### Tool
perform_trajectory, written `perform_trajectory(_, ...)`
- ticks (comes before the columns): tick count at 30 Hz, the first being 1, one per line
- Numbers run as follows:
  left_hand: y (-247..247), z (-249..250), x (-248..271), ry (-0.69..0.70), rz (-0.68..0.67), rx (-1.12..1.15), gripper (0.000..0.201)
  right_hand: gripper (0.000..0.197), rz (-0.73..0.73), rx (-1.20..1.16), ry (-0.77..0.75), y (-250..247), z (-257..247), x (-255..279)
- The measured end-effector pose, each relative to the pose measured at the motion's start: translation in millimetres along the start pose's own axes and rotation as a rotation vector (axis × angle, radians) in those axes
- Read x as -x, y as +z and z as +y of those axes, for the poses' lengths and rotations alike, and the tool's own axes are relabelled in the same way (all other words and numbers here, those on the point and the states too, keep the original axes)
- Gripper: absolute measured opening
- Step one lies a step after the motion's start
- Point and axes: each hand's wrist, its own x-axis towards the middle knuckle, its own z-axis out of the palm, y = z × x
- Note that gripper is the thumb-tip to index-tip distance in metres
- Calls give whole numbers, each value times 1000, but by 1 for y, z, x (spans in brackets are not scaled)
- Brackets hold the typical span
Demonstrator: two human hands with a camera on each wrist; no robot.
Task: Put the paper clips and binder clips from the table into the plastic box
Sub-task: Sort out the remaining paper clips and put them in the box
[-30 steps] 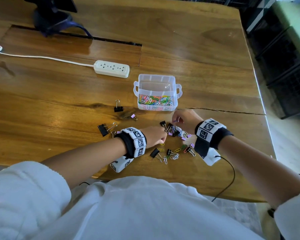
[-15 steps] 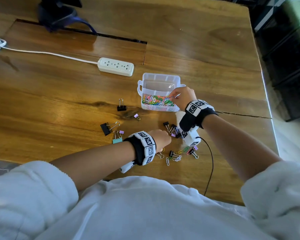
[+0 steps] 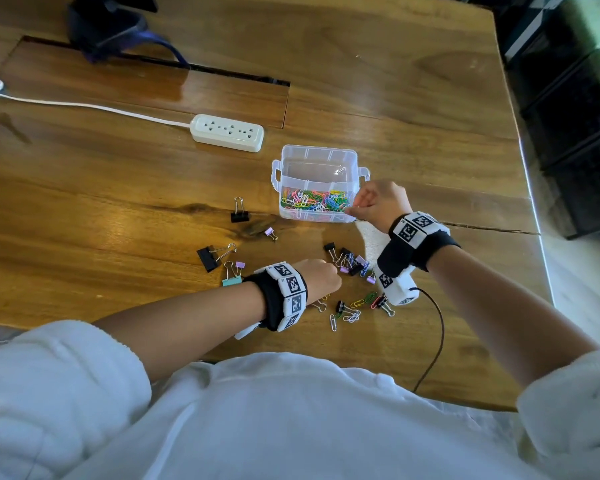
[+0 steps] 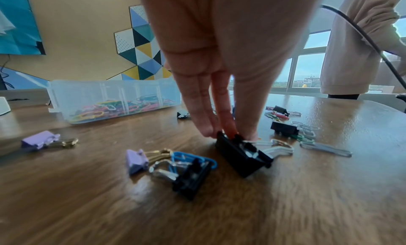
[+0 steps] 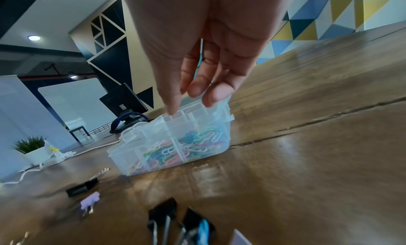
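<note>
The clear plastic box [image 3: 317, 150] stands mid-table, its front compartment full of coloured paper clips [image 3: 314, 200]. My right hand [image 3: 378, 202] hovers at the box's right front corner; in the right wrist view its fingers [image 5: 217, 94] hang relaxed over the box rim [image 5: 222, 106] and hold nothing I can see. My left hand [image 3: 326, 275] is down among the loose clips and pinches a black binder clip [image 4: 241, 155] that lies on the table. A heap of binder clips [image 3: 352, 263] and loose paper clips [image 3: 355, 306] lies between my hands.
More binder clips lie to the left: a black one [image 3: 239, 214], a small purple one [image 3: 269, 232], a large black one [image 3: 207, 258] and a teal one [image 3: 231, 280]. A white power strip [image 3: 227, 132] sits behind the box. The table edge [image 3: 534, 237] runs along the right.
My right hand rose from the pile with a paper clip, reached the box, and now hangs over its corner with nothing in it. My left hand stayed by the pile.
</note>
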Motion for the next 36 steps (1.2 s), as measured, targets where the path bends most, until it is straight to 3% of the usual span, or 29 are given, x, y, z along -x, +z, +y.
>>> perform_trajectory(10, -4, 3, -3, 34, -70, -54, 28, 13, -241, 209, -2, -5, 48, 54)
perform_trajectory(14, 2, 6, 3, 44, 39, -74, 29, 27, -324, 338, 2, 0, 53, 66)
perform_trajectory(18, 13, 4, 2, 61, 91, -131, 25, 39, -315, 331, 77, 14, 53, 72)
perform_trajectory(27, 5, 7, -3, 61, 66, -131, 26, 10, -295, 217, 123, 17, 55, 77)
perform_trajectory(36, 4, 2, -4, 32, 23, -64, 26, 19, -198, 237, 161, 5, 71, 78)
